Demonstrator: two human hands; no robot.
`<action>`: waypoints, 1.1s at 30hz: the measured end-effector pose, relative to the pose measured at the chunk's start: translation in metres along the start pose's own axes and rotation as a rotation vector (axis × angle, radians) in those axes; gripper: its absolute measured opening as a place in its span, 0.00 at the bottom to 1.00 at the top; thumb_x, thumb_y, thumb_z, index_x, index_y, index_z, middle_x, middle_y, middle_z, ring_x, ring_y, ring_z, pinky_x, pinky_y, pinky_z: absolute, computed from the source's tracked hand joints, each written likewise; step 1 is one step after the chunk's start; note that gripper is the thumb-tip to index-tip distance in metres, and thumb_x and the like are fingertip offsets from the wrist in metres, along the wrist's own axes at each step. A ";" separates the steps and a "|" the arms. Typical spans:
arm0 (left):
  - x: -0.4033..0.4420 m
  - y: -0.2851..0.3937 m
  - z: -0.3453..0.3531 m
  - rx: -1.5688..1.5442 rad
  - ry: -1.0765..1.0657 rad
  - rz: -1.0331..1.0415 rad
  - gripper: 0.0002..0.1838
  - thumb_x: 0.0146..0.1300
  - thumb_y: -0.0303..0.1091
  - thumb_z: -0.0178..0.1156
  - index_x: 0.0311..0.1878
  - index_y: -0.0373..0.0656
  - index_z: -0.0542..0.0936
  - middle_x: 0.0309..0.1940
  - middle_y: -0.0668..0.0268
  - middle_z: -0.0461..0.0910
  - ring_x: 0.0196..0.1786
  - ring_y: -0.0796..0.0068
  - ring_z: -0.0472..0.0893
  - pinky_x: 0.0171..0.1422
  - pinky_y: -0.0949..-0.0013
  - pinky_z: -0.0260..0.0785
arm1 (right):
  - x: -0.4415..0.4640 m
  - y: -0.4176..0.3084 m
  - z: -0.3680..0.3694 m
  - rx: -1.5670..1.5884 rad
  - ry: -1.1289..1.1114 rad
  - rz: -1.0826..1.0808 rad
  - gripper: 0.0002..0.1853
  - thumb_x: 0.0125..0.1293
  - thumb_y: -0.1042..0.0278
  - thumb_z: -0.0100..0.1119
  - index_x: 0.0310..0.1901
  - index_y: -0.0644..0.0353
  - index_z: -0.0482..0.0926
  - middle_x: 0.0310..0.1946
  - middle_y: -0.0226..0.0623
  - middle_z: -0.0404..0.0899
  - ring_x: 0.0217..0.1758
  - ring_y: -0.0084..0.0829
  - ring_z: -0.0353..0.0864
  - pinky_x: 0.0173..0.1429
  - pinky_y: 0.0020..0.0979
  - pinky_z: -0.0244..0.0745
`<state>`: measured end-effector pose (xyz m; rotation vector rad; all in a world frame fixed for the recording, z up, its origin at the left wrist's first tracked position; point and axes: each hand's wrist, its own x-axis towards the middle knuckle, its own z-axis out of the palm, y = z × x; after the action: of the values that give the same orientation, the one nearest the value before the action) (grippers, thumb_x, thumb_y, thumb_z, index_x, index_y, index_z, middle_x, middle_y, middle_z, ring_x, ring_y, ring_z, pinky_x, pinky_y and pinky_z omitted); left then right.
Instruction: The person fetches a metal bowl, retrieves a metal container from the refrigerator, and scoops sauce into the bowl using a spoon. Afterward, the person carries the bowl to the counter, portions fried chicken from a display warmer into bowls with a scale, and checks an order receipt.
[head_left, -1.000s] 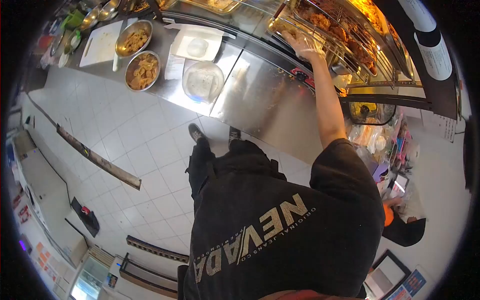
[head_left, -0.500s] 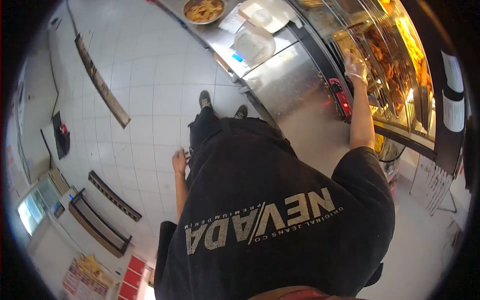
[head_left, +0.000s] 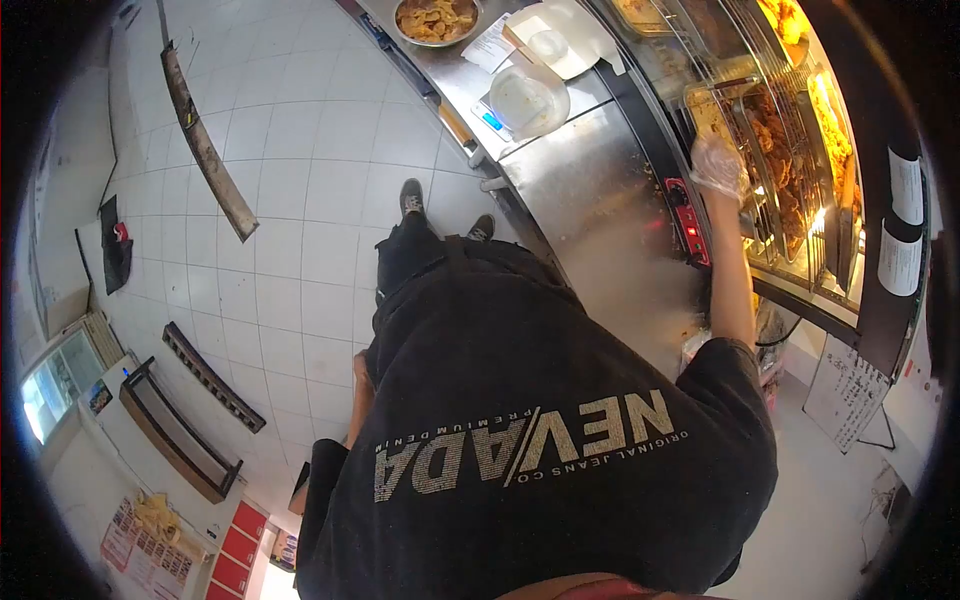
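Golden tray [head_left: 706, 112] lies at the gloved right hand [head_left: 720, 168], well apart from the left hand [head_left: 362, 376]; I cannot tell either's grip.

From the wearer's head, the lone fisheye camera looked steeply down and forward, with the black fabric T-shirt with pale lettering [head_left: 560, 390] nearest, and the white square-tiled floor [head_left: 290, 200] and flat stainless-steel counter [head_left: 575, 180] farther off.

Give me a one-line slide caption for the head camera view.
Gloved right hand reaching into a brightly lit food case beside a steel counter bearing a filled bowl.
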<state>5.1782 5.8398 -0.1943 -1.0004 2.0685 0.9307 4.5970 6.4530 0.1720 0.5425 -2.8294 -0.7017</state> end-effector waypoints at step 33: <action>-0.013 0.158 -0.097 -0.555 0.019 -0.176 0.25 0.69 0.47 0.52 0.56 0.32 0.74 0.45 0.51 0.83 0.41 0.64 0.84 0.38 0.63 0.76 | -0.046 0.049 0.050 0.576 -0.650 0.783 0.41 0.70 0.30 0.28 0.72 0.55 0.60 0.72 0.46 0.59 0.75 0.48 0.57 0.76 0.43 0.53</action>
<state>5.0295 5.8385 -0.0824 -1.4478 1.7289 1.4418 4.6117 6.5317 0.1482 -0.8822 -3.3888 0.1363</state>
